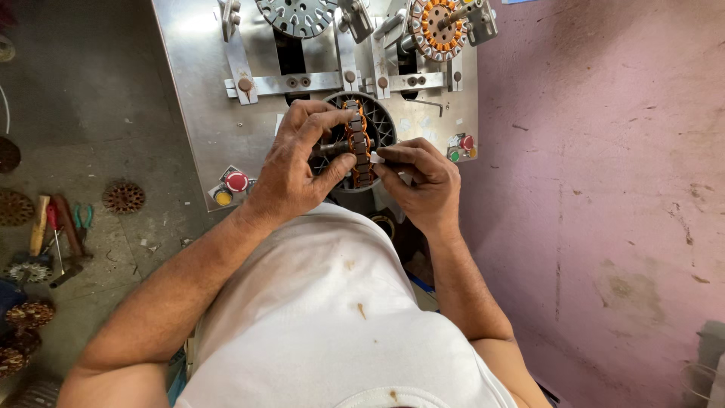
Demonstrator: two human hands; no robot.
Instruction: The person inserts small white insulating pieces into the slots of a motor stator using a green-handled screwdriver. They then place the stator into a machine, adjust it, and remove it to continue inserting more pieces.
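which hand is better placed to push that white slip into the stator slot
Right. The right hand already pinches the white slip against the edge of the wound stator, while the left hand is wrapped around it, holding it steady.

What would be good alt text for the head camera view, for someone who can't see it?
Seen from above, a person's left hand grips a copper-wound stator edge-on while the right hand pinches its rim, in front of a metal winding machine. Hand tools lie on the floor.

shirt: white, sleeveless | front: small brown stains | arms: bare
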